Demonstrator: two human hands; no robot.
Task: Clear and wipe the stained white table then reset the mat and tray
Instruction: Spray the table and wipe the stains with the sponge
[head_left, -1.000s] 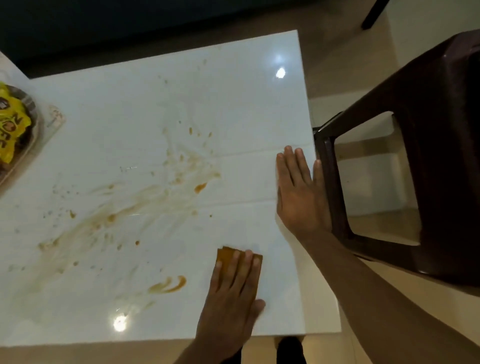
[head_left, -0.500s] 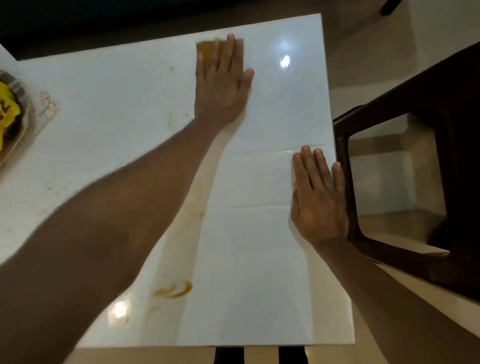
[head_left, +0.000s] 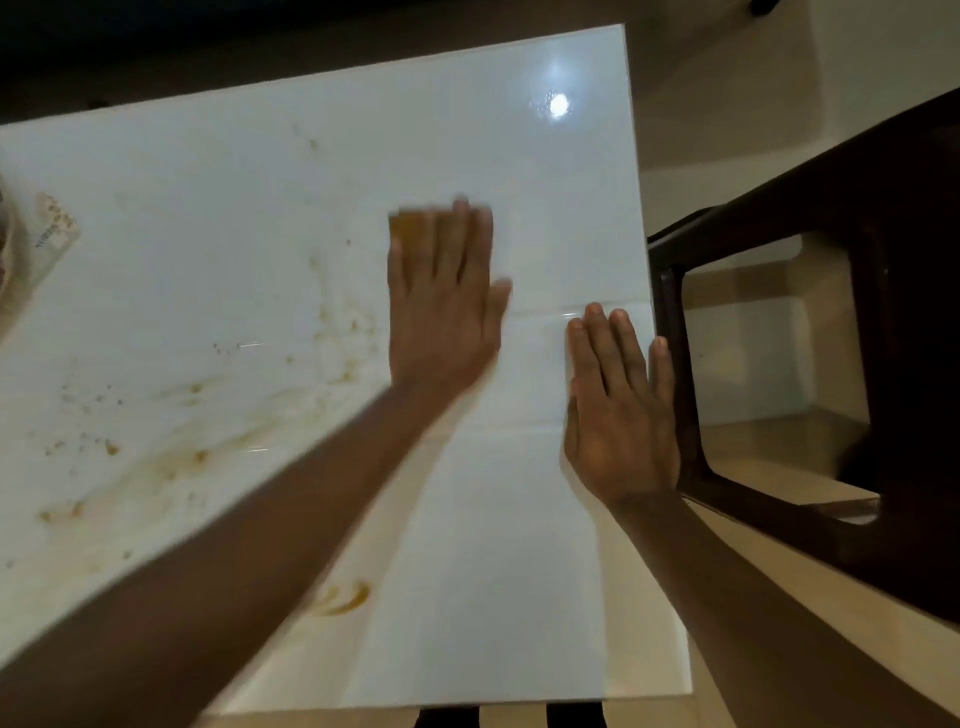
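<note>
Left hand (head_left: 441, 312), sponge (head_left: 408, 226) nearer now

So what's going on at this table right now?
A person is wiping a stained white table. The left hand presses an orange-brown cloth flat near the middle, blurred by motion. The right hand lies flat at the table's right edge, beside a dark chair. Brown smears cover the left half, and one blob sits near the front.

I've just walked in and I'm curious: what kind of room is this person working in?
Probably a home dining area. A glossy white table smeared with orange-brown food stains is being wiped with a sponge, a dark chair stands alongside, and the floor is pale tile.
</note>
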